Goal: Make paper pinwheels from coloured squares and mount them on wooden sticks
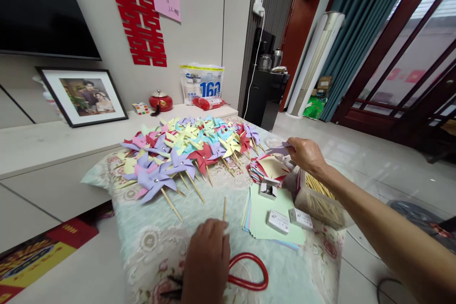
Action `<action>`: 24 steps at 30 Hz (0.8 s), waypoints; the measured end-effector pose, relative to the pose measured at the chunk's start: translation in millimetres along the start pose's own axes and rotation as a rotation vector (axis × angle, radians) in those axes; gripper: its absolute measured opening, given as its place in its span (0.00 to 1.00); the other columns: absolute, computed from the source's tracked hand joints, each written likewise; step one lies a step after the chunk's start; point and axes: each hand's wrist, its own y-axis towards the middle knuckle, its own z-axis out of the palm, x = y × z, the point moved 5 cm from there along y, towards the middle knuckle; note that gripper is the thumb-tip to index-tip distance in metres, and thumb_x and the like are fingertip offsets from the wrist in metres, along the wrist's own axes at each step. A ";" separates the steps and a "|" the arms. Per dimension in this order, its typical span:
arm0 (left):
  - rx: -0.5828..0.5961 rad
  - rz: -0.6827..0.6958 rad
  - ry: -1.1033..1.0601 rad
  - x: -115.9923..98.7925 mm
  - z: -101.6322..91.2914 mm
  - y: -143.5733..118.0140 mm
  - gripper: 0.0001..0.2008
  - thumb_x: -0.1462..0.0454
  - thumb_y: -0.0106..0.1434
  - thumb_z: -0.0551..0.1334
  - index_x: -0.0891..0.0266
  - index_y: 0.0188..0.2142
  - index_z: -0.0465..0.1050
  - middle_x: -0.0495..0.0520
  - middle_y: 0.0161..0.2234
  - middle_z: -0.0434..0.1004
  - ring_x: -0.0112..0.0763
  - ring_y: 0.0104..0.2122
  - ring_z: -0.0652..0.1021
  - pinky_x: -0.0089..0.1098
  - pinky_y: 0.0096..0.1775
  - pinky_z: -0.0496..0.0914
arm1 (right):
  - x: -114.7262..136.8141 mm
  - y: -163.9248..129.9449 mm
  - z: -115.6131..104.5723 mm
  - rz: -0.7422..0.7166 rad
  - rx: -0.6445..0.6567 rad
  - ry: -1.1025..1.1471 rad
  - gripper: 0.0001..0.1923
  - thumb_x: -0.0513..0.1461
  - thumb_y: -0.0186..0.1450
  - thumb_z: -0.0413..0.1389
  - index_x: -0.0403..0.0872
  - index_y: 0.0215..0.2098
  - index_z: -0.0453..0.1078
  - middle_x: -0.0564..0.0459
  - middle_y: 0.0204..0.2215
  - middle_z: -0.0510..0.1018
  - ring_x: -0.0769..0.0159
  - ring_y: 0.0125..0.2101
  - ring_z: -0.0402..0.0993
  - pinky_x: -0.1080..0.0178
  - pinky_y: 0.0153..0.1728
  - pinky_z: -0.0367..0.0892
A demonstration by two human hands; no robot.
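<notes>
My right hand reaches to the far right of the table. Its thumb and fingers pinch a purple paper piece above a pile of cut paper pieces. Low in the middle, my left hand is closed, with its fingers curled down. A thin wooden stick juts forward from its fingertips; the rest of it is hidden. Under this hand lie scissors with a red handle, partly covered. Finished paper pinwheels on sticks, in purple, red, yellow and blue, lie heaped at the back left.
Coloured paper sheets carry small white boxes and an open box of metal fasteners. A clear container of wooden sticks stands at the right edge. Behind the table runs a white cabinet with a framed photo.
</notes>
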 end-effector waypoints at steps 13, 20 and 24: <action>-0.170 0.459 -0.073 -24.3 -9.8 -93.9 0.11 0.51 0.62 0.64 0.54 0.36 0.75 0.49 0.43 0.79 0.37 0.52 0.75 0.38 0.62 0.57 | 73.2 -151.2 -52.0 -0.270 -0.093 0.852 0.05 0.38 0.66 0.58 0.51 0.39 0.76 0.55 0.33 0.84 0.63 0.32 0.80 0.65 0.32 0.71; 0.025 0.415 -0.169 -8.6 -34.9 -95.6 0.06 0.61 0.62 0.63 0.57 0.31 0.69 0.52 0.39 0.77 0.40 0.57 0.74 0.42 0.62 0.63 | 80.6 -197.0 -21.3 -0.207 0.025 1.013 0.05 0.38 0.66 0.59 0.53 0.39 0.76 0.58 0.33 0.83 0.66 0.33 0.81 0.68 0.32 0.72; 0.095 0.338 -0.137 20.2 -51.1 -72.5 0.07 0.69 0.62 0.60 0.57 0.29 0.67 0.51 0.40 0.78 0.44 0.60 0.70 0.49 0.61 0.63 | 86.1 -208.5 -22.1 -0.226 -0.028 1.054 0.07 0.35 0.67 0.57 0.53 0.41 0.74 0.56 0.35 0.82 0.65 0.36 0.80 0.67 0.36 0.73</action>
